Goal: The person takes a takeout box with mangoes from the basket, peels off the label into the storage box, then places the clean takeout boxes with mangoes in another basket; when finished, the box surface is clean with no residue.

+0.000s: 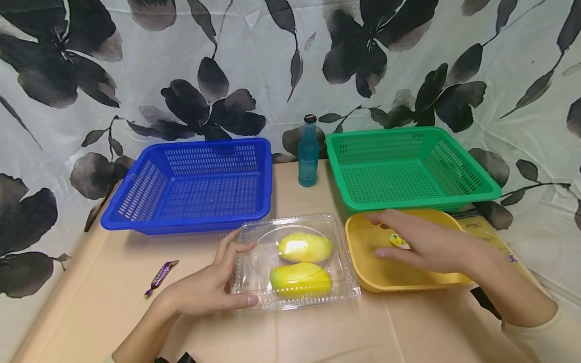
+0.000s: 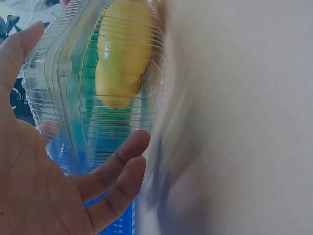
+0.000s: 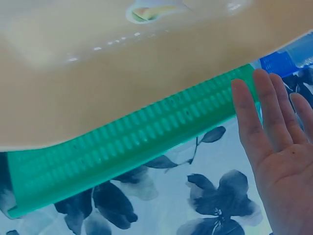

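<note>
A clear plastic clamshell container point(image 1: 338, 252) with two yellow mangoes point(image 1: 305, 247) inside sits at the middle of the table. My left hand point(image 1: 204, 285) grips its left end, fingers over the far corner and thumb at the front edge. That hand also shows beside the ribbed container wall point(image 2: 90, 142) in the left wrist view. Over the yellow tray point(image 1: 363, 272) hovers my right hand point(image 1: 424, 242), its fingers extended and holding nothing. A small yellow-and-white wrapped piece point(image 1: 399, 241) shows in the tray between thumb and fingers.
Behind stand a blue basket point(image 1: 186, 222) on the left and a green basket point(image 1: 417, 202) on the right, with a blue glass bottle point(image 1: 308, 156) between them. A purple-wrapped candy point(image 1: 161, 277) lies at left. Partly under the tray is a yellow printed packet point(image 1: 487, 234).
</note>
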`<act>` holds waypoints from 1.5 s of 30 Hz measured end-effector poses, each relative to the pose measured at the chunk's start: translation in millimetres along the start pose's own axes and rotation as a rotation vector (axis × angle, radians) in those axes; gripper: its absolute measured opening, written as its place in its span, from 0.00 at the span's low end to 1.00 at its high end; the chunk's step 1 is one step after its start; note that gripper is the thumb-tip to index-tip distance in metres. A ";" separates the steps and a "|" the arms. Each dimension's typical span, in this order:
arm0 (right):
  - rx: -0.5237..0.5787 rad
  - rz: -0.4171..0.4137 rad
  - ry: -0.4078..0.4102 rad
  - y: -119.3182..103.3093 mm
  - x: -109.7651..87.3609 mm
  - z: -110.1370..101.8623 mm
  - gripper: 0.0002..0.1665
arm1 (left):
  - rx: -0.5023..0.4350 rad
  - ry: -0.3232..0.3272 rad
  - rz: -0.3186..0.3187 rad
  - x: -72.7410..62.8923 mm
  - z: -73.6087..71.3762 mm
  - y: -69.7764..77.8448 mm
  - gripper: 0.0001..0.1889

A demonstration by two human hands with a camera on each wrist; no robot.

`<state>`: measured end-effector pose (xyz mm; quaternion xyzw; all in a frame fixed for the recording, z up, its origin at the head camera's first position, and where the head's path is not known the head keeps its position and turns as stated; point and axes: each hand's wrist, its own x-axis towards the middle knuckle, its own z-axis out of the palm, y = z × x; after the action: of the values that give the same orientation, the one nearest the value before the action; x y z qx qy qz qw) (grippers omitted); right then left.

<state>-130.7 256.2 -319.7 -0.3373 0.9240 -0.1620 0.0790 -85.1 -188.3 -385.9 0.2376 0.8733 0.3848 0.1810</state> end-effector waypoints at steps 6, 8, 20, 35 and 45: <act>0.022 0.006 -0.024 -9.1 9.2 -1.2 0.45 | -0.006 0.004 -0.004 -1.0 -0.9 -0.7 0.45; 0.037 0.012 -0.036 -11.5 11.4 1.3 0.49 | -0.006 0.000 -0.004 -1.0 -1.0 -0.5 0.46; 0.066 -0.010 -0.055 -23.3 22.1 13.3 0.60 | 0.023 -0.012 -0.016 1.0 -0.4 2.7 0.47; 0.070 -0.014 -0.144 -36.0 28.3 14.9 0.61 | 0.023 -0.008 -0.020 -0.5 -1.2 3.3 0.48; 0.019 -0.018 -0.173 -40.4 39.0 16.3 0.64 | 0.017 -0.009 -0.024 -0.8 -1.4 1.6 0.46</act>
<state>-132.0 197.8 -322.1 -0.3574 0.9091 -0.1415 0.1604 -84.7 -188.7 -383.7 0.2301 0.8786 0.3741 0.1874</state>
